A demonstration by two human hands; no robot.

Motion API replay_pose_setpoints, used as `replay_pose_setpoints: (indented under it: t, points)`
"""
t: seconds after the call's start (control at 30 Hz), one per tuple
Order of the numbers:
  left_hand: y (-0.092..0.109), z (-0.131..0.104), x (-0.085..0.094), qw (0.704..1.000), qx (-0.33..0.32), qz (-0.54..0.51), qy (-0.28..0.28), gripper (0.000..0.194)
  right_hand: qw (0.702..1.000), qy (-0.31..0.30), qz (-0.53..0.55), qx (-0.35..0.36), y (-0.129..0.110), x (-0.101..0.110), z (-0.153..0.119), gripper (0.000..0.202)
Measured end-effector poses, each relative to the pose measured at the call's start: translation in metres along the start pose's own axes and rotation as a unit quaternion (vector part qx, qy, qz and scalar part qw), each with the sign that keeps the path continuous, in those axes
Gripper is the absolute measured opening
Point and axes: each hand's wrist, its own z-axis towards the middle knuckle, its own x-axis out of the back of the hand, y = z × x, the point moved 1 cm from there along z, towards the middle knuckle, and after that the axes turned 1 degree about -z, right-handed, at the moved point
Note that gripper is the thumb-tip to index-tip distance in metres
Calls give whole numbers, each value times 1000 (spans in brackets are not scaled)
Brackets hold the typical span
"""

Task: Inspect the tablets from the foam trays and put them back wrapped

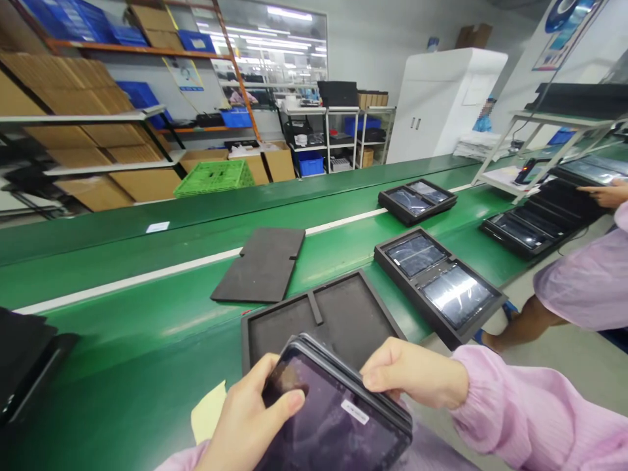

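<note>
A stack of dark tablet-like panels (333,418) with a small white label is held at the bottom centre, tilted. My left hand (255,412) grips its left edge, thumb on the glossy face. At the upper right edge, the fingers of my right hand (412,376) pinch the panels. Behind them lies a black foam tray (360,314) with a divider, its visible compartments bare. A flat dark foam sheet (265,265) rests beyond it on the green surface. To the right, another foam tray (417,284) holds two glossy panels.
A smaller foam tray (387,199) with panels sits farther back. Black items (29,366) lie at the left edge, yellow paper (209,412) near my left hand. At right, another person's hand (606,194) is by more trays beside a white stand (505,180).
</note>
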Motion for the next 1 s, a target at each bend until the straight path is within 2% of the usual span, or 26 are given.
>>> replay_pose_setpoints:
  t: [0.2, 0.33, 0.6, 0.8, 0.87, 0.93, 1.0]
  points:
    - [-5, 0, 2, 999, 2, 24, -22, 33, 998, 38, -38, 10, -6, -5, -6, 42]
    - [-3, 3, 4, 1000, 1, 9, -27, 31, 997, 27, -63, 29, -8, -7, -8, 43]
    - [4, 0, 5, 1000, 11, 6, -6, 27, 997, -11, -74, -7, -9, -4, -3, 29]
    - [-4, 4, 1, 1000, 10, 13, -15, 32, 997, 26, -72, -23, -7, -5, 2, 21]
    - [-5, 9, 4, 1000, 13, -5, -2, 36, 997, 38, -66, -24, -11, -4, 5, 22]
    - [-3, 17, 10, 998, 17, -51, 26, 42, 997, 48, -58, -2, -18, -2, 9, 27]
    - [-2, 25, 17, 989, 18, -138, 60, 45, 996, 37, -27, 75, -28, -1, 11, 37]
